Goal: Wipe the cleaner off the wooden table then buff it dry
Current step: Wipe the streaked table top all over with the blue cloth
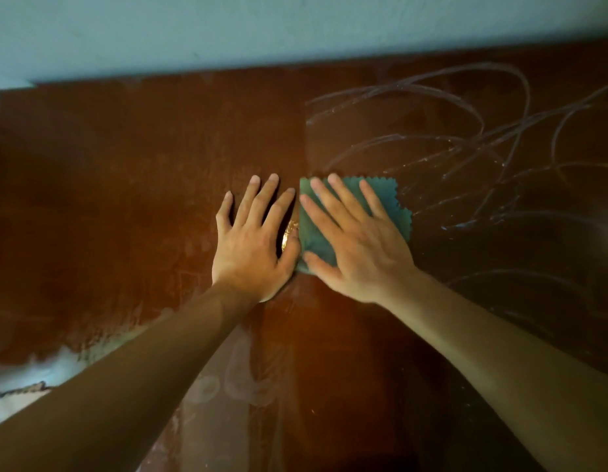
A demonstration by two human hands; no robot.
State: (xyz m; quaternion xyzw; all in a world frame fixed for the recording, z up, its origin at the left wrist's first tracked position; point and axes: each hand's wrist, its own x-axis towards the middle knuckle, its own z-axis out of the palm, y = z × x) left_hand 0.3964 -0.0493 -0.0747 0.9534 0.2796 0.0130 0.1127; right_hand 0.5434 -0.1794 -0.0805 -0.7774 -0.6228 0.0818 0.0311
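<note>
Bare forearms reach in from the near edge over the table (pixel 125 172). Left hand (pixel 253 240) lies flat on the wood, fingers straight, holding nothing. Just beside it, right hand (pixel 355 247) presses the green cloth (pixel 396 207) down with spread fingers. Beyond, looping cleaner streaks (pixel 466 124) cover the right side.

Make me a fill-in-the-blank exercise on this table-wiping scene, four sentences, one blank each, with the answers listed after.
1. The right hand presses flat on a cloth whose colour is ____.
2. The left hand rests with its fingers spread on the bare ____ beside the cloth.
3. The curved streaks of cleaner lie on the ____ side of the wooden table.
4. The edge of the cloth is cut in a ____ pattern.

Missing words: green; table; right; zigzag
</note>
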